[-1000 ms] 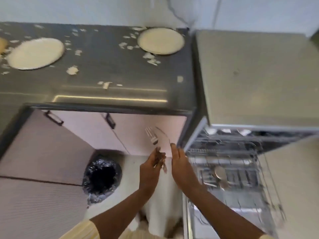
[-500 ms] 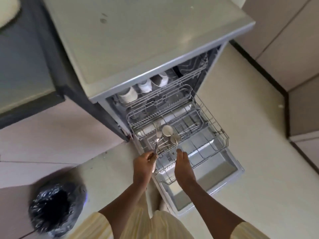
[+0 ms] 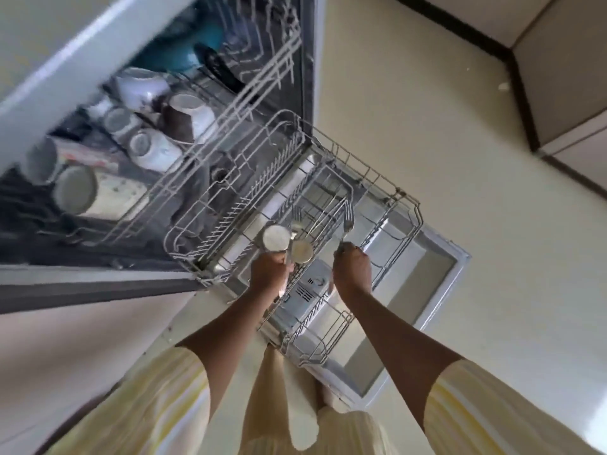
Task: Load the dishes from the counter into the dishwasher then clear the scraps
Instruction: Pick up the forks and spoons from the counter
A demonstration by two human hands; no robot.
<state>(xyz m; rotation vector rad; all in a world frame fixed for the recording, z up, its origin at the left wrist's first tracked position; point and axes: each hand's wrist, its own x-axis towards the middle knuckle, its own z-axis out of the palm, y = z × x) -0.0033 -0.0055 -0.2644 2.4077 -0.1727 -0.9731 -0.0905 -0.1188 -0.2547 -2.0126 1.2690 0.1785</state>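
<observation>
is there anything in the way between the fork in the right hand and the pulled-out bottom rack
Nothing visible. The right hand holds the fork directly over the lower rack, with only open wire beneath it.

Short sleeves in pale yellow with thin white stripes are worn. The arms are left bare below them. The same striped cloth is seen lower down.

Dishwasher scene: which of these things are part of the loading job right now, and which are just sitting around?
Part of the job:
- left hand, holding spoons
- right hand, holding a fork
- pulled-out lower rack
- open dishwasher door

Just there:
- mugs already in the upper rack
- floor
- skirting
</observation>
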